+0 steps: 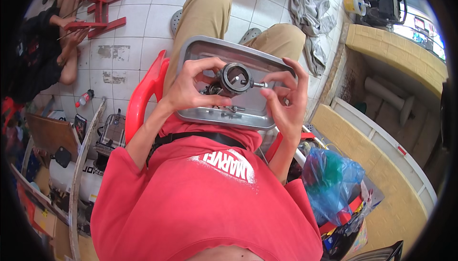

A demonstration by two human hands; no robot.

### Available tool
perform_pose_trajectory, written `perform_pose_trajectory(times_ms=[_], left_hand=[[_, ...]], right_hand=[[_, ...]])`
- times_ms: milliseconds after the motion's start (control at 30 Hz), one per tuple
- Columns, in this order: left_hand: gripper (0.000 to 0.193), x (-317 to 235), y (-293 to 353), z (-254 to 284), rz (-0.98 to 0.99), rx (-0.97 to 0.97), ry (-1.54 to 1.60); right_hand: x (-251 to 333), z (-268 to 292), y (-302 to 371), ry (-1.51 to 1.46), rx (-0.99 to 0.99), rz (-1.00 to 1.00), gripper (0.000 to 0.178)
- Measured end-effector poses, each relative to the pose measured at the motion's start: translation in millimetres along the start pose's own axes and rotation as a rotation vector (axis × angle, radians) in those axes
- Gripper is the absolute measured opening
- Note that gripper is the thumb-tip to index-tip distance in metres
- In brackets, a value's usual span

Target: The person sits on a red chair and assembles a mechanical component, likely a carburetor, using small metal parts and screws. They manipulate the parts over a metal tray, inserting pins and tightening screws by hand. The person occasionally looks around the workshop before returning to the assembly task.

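My left hand is closed around a dark metal part with a round, ring-rimmed bore, which looks like a carburettor or throttle body. It is held above a grey metal tray on my lap. From the part's right side a thin silver rod sticks out. My right hand has its thumb and a bent finger around the rod's outer end, with the index finger raised over the tray's rim. Small metal pieces lie in the tray beneath the part; their kind is too small to tell.
A red plastic chair is under me. At my right stands a blue plastic bag over a cluttered box. A red stool frame and another person's hands are at the far left. Grey cloth lies on the tiles.
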State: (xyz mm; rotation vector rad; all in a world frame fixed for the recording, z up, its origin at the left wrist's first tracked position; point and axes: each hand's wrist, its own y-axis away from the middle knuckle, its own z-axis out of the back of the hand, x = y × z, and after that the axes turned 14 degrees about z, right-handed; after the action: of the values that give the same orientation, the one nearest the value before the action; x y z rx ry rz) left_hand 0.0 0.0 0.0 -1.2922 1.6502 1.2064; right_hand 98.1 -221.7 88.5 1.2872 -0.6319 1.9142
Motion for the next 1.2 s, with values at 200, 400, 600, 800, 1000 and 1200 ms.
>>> perform_pose_trajectory(times_ms=[200,400,600,800,1000,1200], left_hand=[[0.05,-2.2,1.5,1.4,0.013,-0.003,-0.034],[0.052,1.8,0.7,1.5,0.009,0.001,-0.018],[0.055,4.1,1.2,2.5,-0.009,0.003,-0.007],[0.054,6.3,0.0,0.0,-0.01,0.01,0.051],[0.054,2.0,1.4,-0.3,0.026,-0.002,0.051],[0.054,5.7,0.1,-1.7,-0.007,0.006,0.018]], right_hand=[[-5.0,-11.0,-0.8,-0.034,-0.11,0.069,0.063],[-10.0,-9.5,2.6,-0.15,-0.138,0.054,0.052],[0.8,-6.5,-2.2,-0.051,-0.074,-0.076,0.048],[3.0,-10.3,-0.1,-0.04,-0.034,-0.038,0.057],[12.9,-11.7,-2.7,-0.074,-0.058,0.002,0.058],[10.8,-18.3,-2.6,-0.107,-0.129,0.043,0.057]])
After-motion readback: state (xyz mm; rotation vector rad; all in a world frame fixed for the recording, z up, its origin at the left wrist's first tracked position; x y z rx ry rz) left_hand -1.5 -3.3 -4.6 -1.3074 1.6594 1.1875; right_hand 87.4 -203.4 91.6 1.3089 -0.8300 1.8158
